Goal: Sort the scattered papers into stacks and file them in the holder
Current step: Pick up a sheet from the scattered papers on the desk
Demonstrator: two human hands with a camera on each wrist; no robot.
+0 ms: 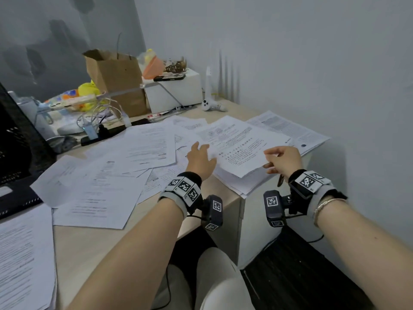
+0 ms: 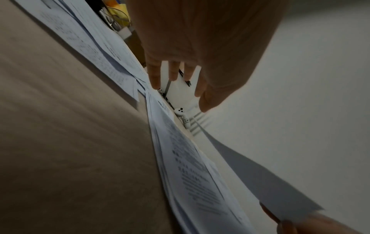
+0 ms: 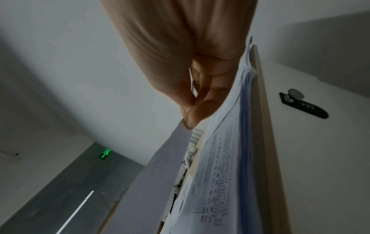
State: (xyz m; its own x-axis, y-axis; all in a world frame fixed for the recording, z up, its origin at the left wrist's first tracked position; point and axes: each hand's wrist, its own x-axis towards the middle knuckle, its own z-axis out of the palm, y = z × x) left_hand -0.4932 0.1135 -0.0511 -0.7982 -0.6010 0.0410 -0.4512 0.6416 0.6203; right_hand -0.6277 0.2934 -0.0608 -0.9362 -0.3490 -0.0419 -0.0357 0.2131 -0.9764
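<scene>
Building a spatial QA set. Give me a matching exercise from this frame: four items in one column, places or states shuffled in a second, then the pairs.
Items:
1. right hand
2. left hand
3. brown paper bag
4. white controller

Places or states:
A. stands at the back of the desk, left of the white box
B. pinches a lifted sheet by its near corner
C. lies near the wall, beyond the papers
D. fingers spread, reaching over the scattered papers

Pairs: 1-B, 2-D, 3-A, 4-C

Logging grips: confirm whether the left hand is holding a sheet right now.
No: the left hand reaches with straight fingers; the right hand pinches the sheet.
</scene>
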